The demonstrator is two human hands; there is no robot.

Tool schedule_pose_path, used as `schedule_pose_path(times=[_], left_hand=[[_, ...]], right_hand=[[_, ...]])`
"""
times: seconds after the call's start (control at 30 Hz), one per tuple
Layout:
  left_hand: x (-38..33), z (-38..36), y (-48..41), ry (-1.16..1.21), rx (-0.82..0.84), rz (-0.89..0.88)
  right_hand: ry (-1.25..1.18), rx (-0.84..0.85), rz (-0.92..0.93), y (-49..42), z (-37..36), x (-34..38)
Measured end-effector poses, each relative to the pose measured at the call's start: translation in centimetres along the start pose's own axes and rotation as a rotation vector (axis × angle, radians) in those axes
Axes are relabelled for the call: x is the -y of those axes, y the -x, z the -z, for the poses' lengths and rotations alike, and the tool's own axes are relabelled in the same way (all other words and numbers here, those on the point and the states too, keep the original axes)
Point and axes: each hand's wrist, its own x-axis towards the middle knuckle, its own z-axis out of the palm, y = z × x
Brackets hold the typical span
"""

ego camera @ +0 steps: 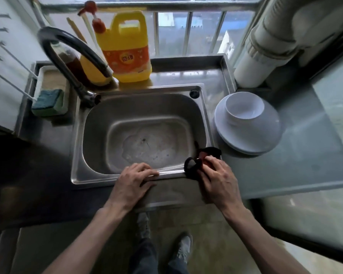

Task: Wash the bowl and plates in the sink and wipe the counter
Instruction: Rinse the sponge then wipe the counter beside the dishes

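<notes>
bowl (245, 107) stacked on plates (251, 139), right of centre on the desk (305, 165) (apparently washed, kept clear of the sink (87, 178)) | right hand (219, 175), grip clamped on dark cloth (194, 165) at sink's lower-right corner, likely wiping | left hand (135, 180), grip slack, bracing on front rim

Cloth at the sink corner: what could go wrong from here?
1. The right hand grips the cloth close to the plates; a wide wipe might knock them, and the bowl on top could slide off.
2. The cloth lies over the sink rim and may slip in.
</notes>
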Motion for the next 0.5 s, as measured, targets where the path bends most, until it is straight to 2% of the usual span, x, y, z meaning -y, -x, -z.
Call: schedule_pose_path(times=[0.13,0.27,0.33,0.4,0.5], left_hand=[[0.1,0.4,-0.5,0.052,0.013,0.085],[1.6,1.6,0.1,0.238,0.061,0.167],[1.9,2.2,-0.7,0.260,0.108,0.226],[1.6,2.5,-2.1,0.242,0.192,0.245],[0.3,2.2,-4.1,0.312,0.275,0.239]], right_hand=[[-0.063,-0.046,-0.036,1.1,-1.0,3.0],[-0.185,0.013,0.111,0.3,-2.8,8.9],[-0.196,0.033,0.178,0.2,-3.6,10.1],[-0.138,-0.001,0.196,0.4,-3.5,8.9],[-0.028,-0.063,0.028,1.6,-2.1,4.3]])
